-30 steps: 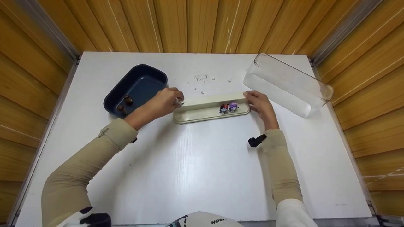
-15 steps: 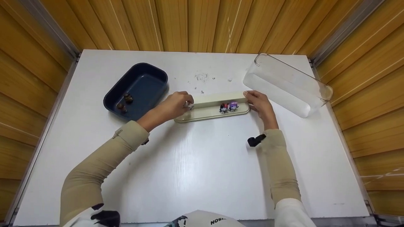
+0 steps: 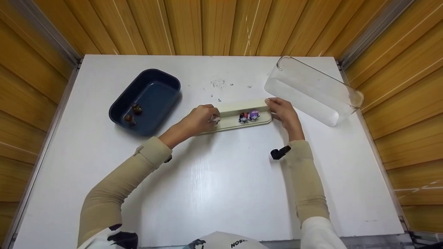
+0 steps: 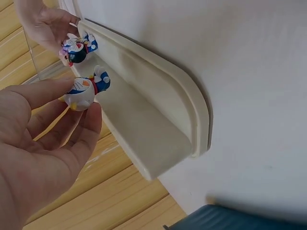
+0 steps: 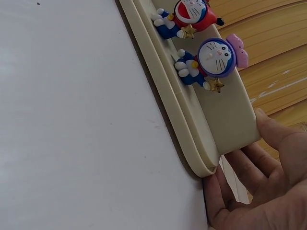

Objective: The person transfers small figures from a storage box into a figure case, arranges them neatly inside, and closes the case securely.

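My left hand [image 3: 200, 120] pinches a small blue-and-white cartoon cat figurine [image 4: 82, 93] between thumb and fingers, just over the left part of a cream display stand [image 3: 242, 104]. The stand has a flat base with a rounded end and an upright back wall. On its right part stand two similar figurines side by side: one with a purple hood and pink bow [image 5: 214, 57], the other dressed in red [image 5: 189, 10]. My right hand [image 3: 283, 114] grips the stand's right end, thumb on the back wall, fingers at the base edge.
A navy tray [image 3: 162, 95] at the left holds several small brownish objects, too small to make out. To the right lies a long clear plastic cover [image 3: 304, 93]. Wood-look panels [image 3: 214, 27] enclose the white table [image 3: 221, 193].
My left hand has moved right from beside the navy tray, carrying the pinched figurine over the stand. The right hand and the two standing figurines have kept their places.
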Demonstrator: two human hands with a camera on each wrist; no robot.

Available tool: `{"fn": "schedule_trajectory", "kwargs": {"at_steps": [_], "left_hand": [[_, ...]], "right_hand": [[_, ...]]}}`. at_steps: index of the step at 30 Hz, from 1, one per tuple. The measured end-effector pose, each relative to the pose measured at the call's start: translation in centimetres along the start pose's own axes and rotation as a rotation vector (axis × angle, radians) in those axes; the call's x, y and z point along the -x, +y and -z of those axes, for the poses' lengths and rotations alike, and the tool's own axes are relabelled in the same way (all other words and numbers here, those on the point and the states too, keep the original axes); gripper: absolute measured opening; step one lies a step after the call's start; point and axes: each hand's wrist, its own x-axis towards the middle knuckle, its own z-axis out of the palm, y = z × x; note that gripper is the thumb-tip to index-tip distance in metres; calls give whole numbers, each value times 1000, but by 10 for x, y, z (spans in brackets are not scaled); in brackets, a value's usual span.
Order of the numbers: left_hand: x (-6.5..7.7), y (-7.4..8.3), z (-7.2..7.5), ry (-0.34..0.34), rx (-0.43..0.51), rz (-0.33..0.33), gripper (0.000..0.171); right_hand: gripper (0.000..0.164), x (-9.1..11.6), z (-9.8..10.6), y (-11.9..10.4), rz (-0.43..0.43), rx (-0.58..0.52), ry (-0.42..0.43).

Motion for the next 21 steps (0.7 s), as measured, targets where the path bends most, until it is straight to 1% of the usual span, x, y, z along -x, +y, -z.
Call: {"fn": "schedule_trajectory", "kwargs": {"at_steps": [7, 10, 14, 21], "left_hand": [[-3, 5, -9, 9, 13, -2, 20], [-5, 7, -12, 22, 27, 0, 20], [-8, 8, -16, 46, 47, -8, 20], [-15, 9, -21, 79, 82, -20, 19]], "right_hand": [[61, -1, -3, -1, -16, -9, 3], [61, -2, -4, -1, -19, -5, -7], [59, -1, -4, -1, -25, 10, 1], [60, 1, -3, 0, 11, 13, 1]]}}
